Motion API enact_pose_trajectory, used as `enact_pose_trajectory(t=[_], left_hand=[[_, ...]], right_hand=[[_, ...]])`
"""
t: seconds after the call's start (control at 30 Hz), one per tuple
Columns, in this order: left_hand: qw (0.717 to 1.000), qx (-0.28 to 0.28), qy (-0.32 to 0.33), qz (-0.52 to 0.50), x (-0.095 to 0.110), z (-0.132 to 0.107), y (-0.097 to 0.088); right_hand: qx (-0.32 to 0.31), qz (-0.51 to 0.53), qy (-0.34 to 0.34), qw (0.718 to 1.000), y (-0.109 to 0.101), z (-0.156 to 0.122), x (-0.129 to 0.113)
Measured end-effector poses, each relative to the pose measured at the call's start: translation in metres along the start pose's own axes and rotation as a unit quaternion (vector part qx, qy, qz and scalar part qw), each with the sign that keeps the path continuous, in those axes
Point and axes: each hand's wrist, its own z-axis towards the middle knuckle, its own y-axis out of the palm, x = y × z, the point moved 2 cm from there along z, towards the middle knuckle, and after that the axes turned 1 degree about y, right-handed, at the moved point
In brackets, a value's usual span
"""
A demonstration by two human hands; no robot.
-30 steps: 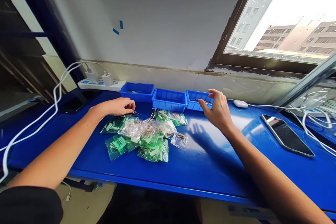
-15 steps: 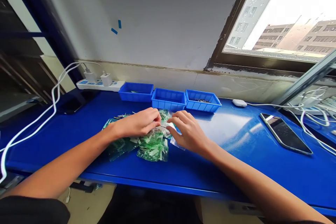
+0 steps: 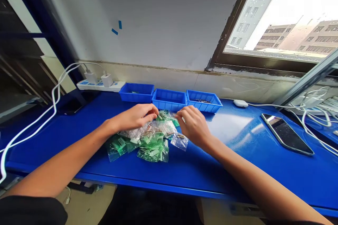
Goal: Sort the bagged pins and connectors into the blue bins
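A pile of small plastic bags lies on the blue table, some green (image 3: pixel 151 149), others clear (image 3: pixel 180 141), with small pale and metal parts inside. Over the pile's left back side is my left hand (image 3: pixel 136 116), thumb and forefinger curled close together. My right hand (image 3: pixel 194 124) hovers at the pile's right back edge, its fingers pinched. Whatever sits at either set of fingertips is too small to make out.
Three blue bins stand behind the pile: a left bin (image 3: pixel 137 96), a middle bin (image 3: pixel 169 105) and a right bin (image 3: pixel 211 108) holding thin metal pieces. A phone (image 3: pixel 287 134), a white earbud case (image 3: pixel 240 103) and a power strip (image 3: pixel 116 86) with white cables lie around.
Both hands have moved up and apart from a thin metal piece between their fingertips. More of the bags now shows beneath them.
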Motion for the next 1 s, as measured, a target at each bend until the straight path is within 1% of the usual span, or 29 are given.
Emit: enact_pose_trajectory(t=[0.07,0.13,0.17,0.23,0.27,0.33,0.4,0.47,0.53,0.6,0.7,0.77,0.87,0.93,1.0], left_hand=[[0.998,-0.003,-0.052,0.041,-0.014,-0.003,-0.015],[0.99,-0.013,-0.103,0.1,-0.032,-0.004,-0.028],[0.984,-0.025,-0.123,0.125,-0.042,-0.005,-0.032],[0.978,-0.056,-0.142,0.145,-0.058,-0.003,-0.034],[0.977,-0.071,-0.141,0.146,-0.065,-0.002,-0.033],[0.977,-0.087,-0.131,0.145,-0.073,0.001,-0.027],[0.978,-0.084,-0.12,0.15,-0.076,0.003,-0.021],[0.979,-0.076,-0.111,0.155,-0.074,0.004,-0.018],[0.98,-0.069,-0.101,0.154,-0.068,0.003,-0.018],[0.985,-0.044,-0.08,0.146,-0.056,0.002,-0.018],[0.991,0.017,-0.017,0.13,-0.029,0.0,-0.015],[0.993,0.034,0.026,0.113,-0.01,-0.002,-0.008],[0.997,0.01,0.063,0.053,0.011,-0.004,0.005],[0.998,-0.01,0.068,0.008,0.018,-0.004,0.012],[0.997,-0.018,0.065,-0.021,0.019,-0.004,0.016]], right_hand=[[0.044,-0.041,0.043,0.997,-0.005,0.001,0.027],[0.071,-0.083,0.102,0.989,-0.01,-0.003,0.06],[0.072,-0.108,0.134,0.982,-0.012,-0.006,0.076],[0.058,-0.147,0.181,0.971,-0.013,-0.012,0.1],[0.047,-0.159,0.196,0.967,-0.012,-0.015,0.107],[0.027,-0.163,0.203,0.965,-0.01,-0.019,0.11],[0.01,-0.143,0.183,0.973,-0.006,-0.018,0.099],[-0.006,-0.105,0.144,0.984,-0.002,-0.014,0.078],[-0.021,-0.06,0.104,0.993,0.001,-0.01,0.054],[-0.039,-0.018,0.07,0.997,0.004,-0.008,0.031],[-0.068,0.028,0.017,0.997,0.007,-0.007,0.004],[-0.076,0.043,-0.021,0.996,0.007,-0.007,-0.007],[-0.056,0.051,-0.079,0.994,0.003,-0.006,-0.016],[-0.037,0.054,-0.103,0.992,0.0,-0.006,-0.019],[-0.024,0.053,-0.114,0.992,-0.002,-0.005,-0.021]])
